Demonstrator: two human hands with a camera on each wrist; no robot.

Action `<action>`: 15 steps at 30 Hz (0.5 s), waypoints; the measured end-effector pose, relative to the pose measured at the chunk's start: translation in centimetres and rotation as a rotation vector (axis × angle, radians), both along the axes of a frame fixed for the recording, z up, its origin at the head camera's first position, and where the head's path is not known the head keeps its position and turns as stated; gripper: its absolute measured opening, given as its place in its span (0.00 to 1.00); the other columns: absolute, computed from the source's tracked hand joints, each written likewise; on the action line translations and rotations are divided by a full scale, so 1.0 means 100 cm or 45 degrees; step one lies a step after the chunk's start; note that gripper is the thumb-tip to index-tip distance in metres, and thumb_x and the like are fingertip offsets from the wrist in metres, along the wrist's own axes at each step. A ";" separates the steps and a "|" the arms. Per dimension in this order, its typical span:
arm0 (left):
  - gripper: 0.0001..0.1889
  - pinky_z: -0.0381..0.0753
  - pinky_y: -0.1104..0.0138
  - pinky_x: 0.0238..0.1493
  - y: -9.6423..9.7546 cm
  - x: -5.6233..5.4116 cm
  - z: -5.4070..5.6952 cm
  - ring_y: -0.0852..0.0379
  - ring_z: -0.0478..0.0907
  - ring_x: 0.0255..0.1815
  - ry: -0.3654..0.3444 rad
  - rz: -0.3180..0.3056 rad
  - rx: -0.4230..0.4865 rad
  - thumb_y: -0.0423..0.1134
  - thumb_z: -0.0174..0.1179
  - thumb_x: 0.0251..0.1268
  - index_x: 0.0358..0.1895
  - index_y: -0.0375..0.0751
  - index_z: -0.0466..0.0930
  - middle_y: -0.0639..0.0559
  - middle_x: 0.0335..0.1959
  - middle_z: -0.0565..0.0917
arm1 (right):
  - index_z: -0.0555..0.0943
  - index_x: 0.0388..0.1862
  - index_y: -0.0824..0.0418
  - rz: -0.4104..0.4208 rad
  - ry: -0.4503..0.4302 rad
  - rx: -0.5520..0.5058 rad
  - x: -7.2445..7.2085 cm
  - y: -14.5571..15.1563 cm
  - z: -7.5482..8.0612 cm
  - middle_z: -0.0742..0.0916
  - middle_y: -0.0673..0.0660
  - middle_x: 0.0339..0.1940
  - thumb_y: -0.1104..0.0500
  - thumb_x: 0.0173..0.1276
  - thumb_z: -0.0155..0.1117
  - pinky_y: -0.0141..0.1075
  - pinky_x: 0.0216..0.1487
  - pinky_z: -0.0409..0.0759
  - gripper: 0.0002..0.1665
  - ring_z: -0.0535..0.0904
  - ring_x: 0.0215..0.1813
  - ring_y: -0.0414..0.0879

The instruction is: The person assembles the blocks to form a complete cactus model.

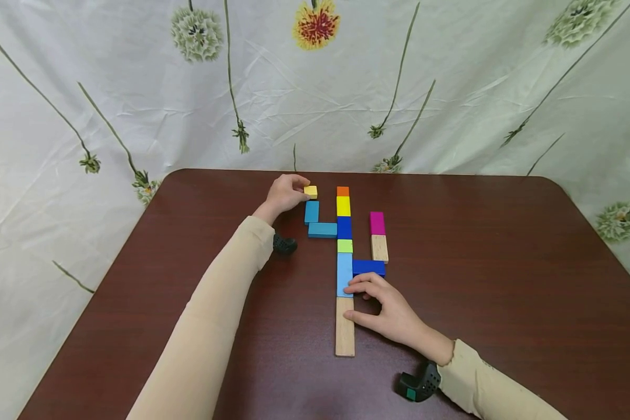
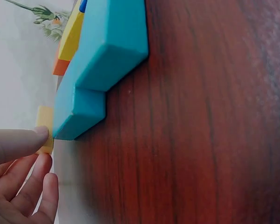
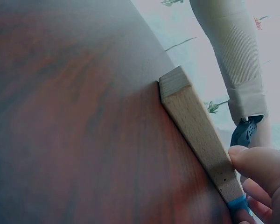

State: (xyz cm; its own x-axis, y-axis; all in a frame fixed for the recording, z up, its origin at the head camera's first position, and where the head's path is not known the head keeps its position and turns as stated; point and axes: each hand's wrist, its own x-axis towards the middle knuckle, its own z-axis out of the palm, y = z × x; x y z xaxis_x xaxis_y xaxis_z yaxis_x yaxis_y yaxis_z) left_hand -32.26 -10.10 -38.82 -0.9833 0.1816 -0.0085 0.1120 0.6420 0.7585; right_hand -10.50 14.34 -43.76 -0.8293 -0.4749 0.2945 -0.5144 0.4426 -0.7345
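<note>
A small yellow block (image 1: 311, 192) is pinched between the thumb and fingers of my left hand (image 1: 286, 193), near the table's far edge. Just below it, an upright teal block (image 1: 312, 212) meets the left end of a sideways teal block (image 1: 322, 230). My right hand (image 1: 388, 309) rests over the central column of blocks. Its fingertips touch the light blue block (image 1: 345, 268), and its thumb touches the long wooden block (image 1: 345, 335). In the right wrist view, the thumb lies along the edge of the wooden block (image 3: 196, 126); the other fingers are partly hidden.
Up the column run lime (image 1: 345, 246), dark blue (image 1: 344, 227), yellow (image 1: 343, 206) and orange (image 1: 343, 191) blocks. A blue block (image 1: 369, 267) branches right, with a short wooden block (image 1: 380, 248) and a magenta block (image 1: 377, 223) above it. Flowered cloth (image 1: 336, 105) hangs behind the table (image 1: 504, 262).
</note>
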 end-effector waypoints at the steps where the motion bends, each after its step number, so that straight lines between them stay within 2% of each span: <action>1: 0.19 0.74 0.59 0.51 0.000 0.000 -0.001 0.47 0.73 0.50 -0.005 -0.001 -0.003 0.32 0.61 0.61 0.56 0.35 0.77 0.41 0.51 0.78 | 0.81 0.50 0.54 -0.001 0.002 0.000 0.000 0.000 0.000 0.78 0.49 0.52 0.53 0.56 0.73 0.35 0.48 0.76 0.22 0.75 0.49 0.42; 8: 0.19 0.73 0.58 0.53 0.001 -0.002 -0.003 0.46 0.72 0.53 -0.036 -0.010 -0.024 0.33 0.60 0.62 0.57 0.34 0.76 0.40 0.54 0.76 | 0.81 0.50 0.54 -0.003 -0.009 0.004 0.000 0.000 -0.001 0.78 0.48 0.52 0.52 0.57 0.72 0.35 0.48 0.76 0.22 0.75 0.50 0.42; 15: 0.19 0.71 0.57 0.55 0.001 -0.002 -0.003 0.45 0.70 0.55 -0.045 -0.032 -0.090 0.36 0.57 0.66 0.58 0.35 0.75 0.41 0.59 0.73 | 0.81 0.51 0.53 -0.004 -0.012 0.007 0.000 0.000 0.001 0.78 0.48 0.52 0.51 0.57 0.72 0.36 0.48 0.76 0.22 0.75 0.50 0.42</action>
State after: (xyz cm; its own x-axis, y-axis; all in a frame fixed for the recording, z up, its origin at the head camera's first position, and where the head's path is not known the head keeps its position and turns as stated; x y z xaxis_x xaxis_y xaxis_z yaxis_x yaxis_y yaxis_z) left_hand -32.43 -10.03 -39.17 -0.9774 0.2038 -0.0570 0.1025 0.6916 0.7150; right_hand -10.45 14.38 -43.70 -0.8336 -0.4739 0.2838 -0.5058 0.4482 -0.7371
